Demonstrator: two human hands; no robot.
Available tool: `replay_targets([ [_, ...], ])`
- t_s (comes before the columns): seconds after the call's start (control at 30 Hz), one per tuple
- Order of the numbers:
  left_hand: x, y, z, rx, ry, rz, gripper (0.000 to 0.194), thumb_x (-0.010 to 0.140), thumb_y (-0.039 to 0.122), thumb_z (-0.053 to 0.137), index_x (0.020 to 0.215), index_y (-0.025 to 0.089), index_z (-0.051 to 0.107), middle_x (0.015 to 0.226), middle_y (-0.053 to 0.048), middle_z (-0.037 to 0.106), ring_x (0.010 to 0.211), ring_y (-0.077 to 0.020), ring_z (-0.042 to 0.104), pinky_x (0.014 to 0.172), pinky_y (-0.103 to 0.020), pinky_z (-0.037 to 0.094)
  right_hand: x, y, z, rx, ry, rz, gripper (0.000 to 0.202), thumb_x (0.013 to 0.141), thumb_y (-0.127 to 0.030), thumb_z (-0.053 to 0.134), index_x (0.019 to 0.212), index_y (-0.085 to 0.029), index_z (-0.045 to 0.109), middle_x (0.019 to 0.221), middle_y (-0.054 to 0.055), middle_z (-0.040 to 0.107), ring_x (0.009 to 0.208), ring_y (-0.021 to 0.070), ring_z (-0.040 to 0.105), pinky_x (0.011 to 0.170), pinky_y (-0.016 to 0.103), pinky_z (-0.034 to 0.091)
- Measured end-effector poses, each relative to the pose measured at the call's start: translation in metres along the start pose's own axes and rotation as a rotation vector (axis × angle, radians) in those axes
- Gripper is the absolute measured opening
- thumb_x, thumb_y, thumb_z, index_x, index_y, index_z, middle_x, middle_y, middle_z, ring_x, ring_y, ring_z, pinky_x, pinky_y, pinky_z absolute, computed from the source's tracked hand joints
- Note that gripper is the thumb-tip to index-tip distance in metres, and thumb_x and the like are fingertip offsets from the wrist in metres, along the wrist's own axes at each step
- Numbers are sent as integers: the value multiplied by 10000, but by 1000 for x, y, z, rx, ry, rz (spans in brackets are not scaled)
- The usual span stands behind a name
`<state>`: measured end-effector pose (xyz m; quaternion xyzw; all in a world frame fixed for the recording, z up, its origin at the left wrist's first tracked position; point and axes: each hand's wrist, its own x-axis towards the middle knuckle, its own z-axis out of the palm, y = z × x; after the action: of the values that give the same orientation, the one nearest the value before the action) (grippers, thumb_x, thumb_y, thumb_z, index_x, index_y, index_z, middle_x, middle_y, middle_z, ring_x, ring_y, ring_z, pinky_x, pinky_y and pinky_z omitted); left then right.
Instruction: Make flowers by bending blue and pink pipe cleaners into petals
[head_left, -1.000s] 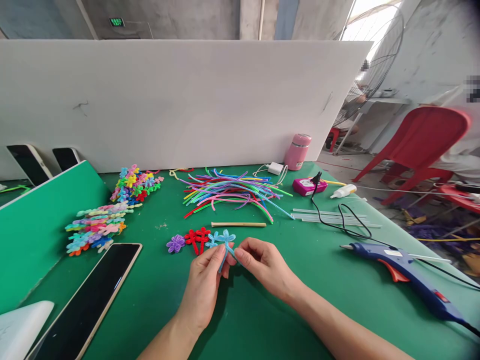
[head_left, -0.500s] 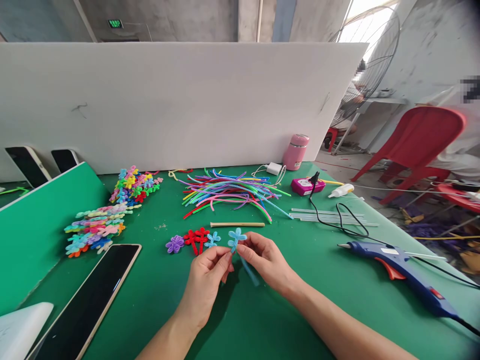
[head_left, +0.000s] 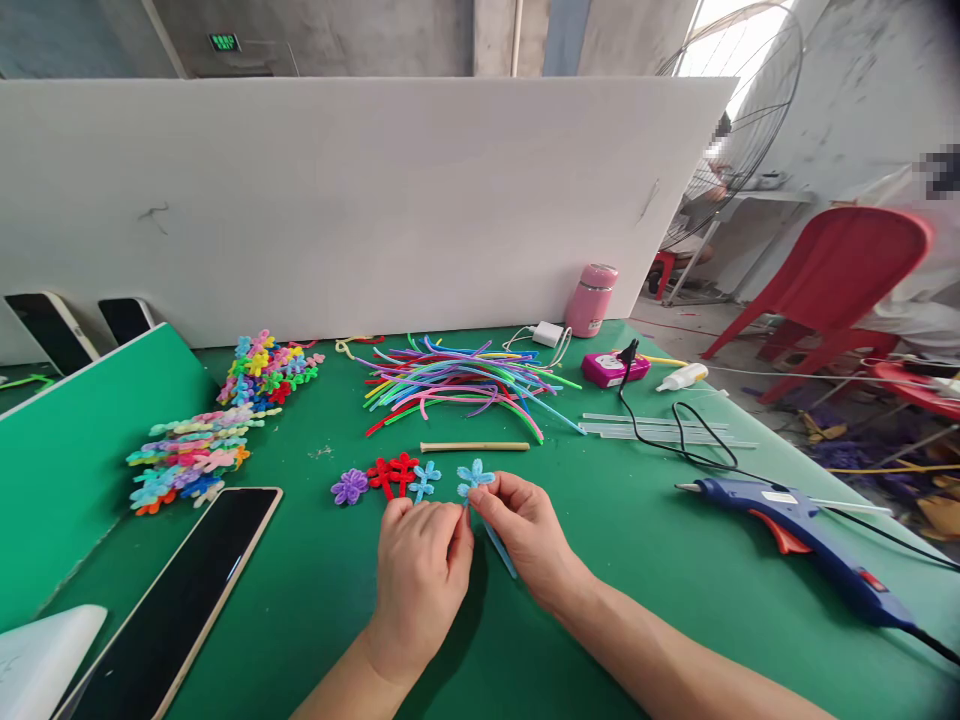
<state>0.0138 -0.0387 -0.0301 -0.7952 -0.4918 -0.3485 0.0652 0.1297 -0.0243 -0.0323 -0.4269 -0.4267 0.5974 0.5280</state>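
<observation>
- Centrally, a blue flower (head_left: pixel 475 476) of fuzzy wire is located between the two hands, over the green table (head_left: pixel 315 620).
- Right hand (head_left: pixel 532 535): grips the flower between thumb and fingers, at the near side of the petals.
- Left hand (head_left: pixel 424 560): fingers curled, knuckles upward; pinches at the flower's base (its fingertips are partly hidden).
- Blue stem (head_left: pixel 501 552): extends from below the right thumb, slanting down toward the wearer.
- Finished row, beyond the left hand: a purple flower (head_left: pixel 349 487), two red flowers (head_left: pixel 381 476) side by side, and a second blue one (head_left: pixel 424 481) nearest the held piece.
- Stick (head_left: pixel 474 447): lies crosswise just beyond the row, to its right.
- Pipe cleaners (head_left: pixel 457 380): heaped loosely, mixed colours, farther back.
- Glue gun (head_left: pixel 795 530): at right, well apart from the hands, nozzle pointing left; clear rods (head_left: pixel 660 430) lie behind it.
- Phone (head_left: pixel 172 600): at left, dark screen upward.
</observation>
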Motion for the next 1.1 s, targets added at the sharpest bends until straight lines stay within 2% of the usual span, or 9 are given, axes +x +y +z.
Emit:
replay_targets([
  [0.2, 2, 4, 3, 93, 17, 34, 274, 782, 117, 411, 521, 187, 454, 445, 30, 471, 460, -120, 449, 581, -294, 305, -1, 7, 4, 40, 106, -36, 286, 638, -386, 617, 574, -158, 457, 557, -38, 407, 526, 80, 324, 523, 214, 295],
  [0.43, -2, 4, 3, 9, -11, 14, 256, 788, 121, 411, 544, 189, 445, 460, 36, 452, 458, -118, 436, 581, -286, 322, 4, 3, -1, 30, 167, -73, 294, 629, -394, 625, 571, -158, 459, 552, -36, 409, 518, 79, 314, 509, 213, 289],
  [0.53, -2, 3, 2, -114, -35, -66, 216, 789, 147, 420, 584, 195, 469, 489, 29, 497, 475, -122, 456, 572, -271, 347, 9, -2, -7, 8, 198, -102, 300, 632, -407, 627, 574, -156, 473, 545, -33, 408, 511, 77, 293, 491, 213, 268],
  [0.63, -1, 1, -2, -244, -47, -214, 194, 780, 200, 448, 590, 205, 486, 497, 26, 514, 487, -131, 471, 542, -252, 366, 13, -7, -14, -8, 226, -106, 308, 622, -433, 636, 607, -155, 503, 540, -35, 397, 489, 72, 261, 451, 214, 228],
  [0.73, 1, -2, -6, -381, -36, -345, 160, 780, 239, 457, 644, 201, 531, 552, 9, 532, 513, -135, 485, 525, -238, 387, 12, -11, -17, -26, 191, -93, 321, 615, -445, 642, 606, -152, 512, 522, -47, 364, 471, 64, 227, 433, 217, 196],
  [0.8, 3, -2, -8, -443, -17, -356, 101, 763, 251, 490, 755, 193, 572, 644, -16, 566, 575, -149, 513, 559, -247, 413, 10, -11, -15, -45, 128, -82, 325, 616, -444, 642, 578, -152, 504, 502, -57, 339, 464, 61, 221, 437, 218, 198],
  [0.87, 3, -2, -7, -466, -23, -329, 124, 735, 253, 532, 824, 187, 588, 711, -37, 583, 630, -164, 528, 598, -265, 429, 8, -10, -13, -55, 67, -77, 324, 625, -436, 637, 562, -151, 497, 497, -57, 345, 469, 62, 242, 449, 215, 218],
  [0.93, 3, -1, -6, -485, -60, -299, 88, 738, 243, 527, 755, 187, 593, 684, -32, 571, 626, -162, 523, 598, -264, 424, 6, -8, -11, -52, 20, -86, 313, 638, -420, 631, 562, -148, 496, 514, -50, 375, 491, 66, 279, 469, 212, 244],
  [1.1, 3, 0, -5, -572, -173, -277, 228, 778, 228, 472, 561, 183, 526, 566, 7, 469, 550, -126, 460, 539, -228, 371, 5, -4, -11, -62, -15, -84, 292, 668, -389, 617, 570, -147, 487, 535, -47, 375, 521, 72, 295, 486, 208, 250],
])
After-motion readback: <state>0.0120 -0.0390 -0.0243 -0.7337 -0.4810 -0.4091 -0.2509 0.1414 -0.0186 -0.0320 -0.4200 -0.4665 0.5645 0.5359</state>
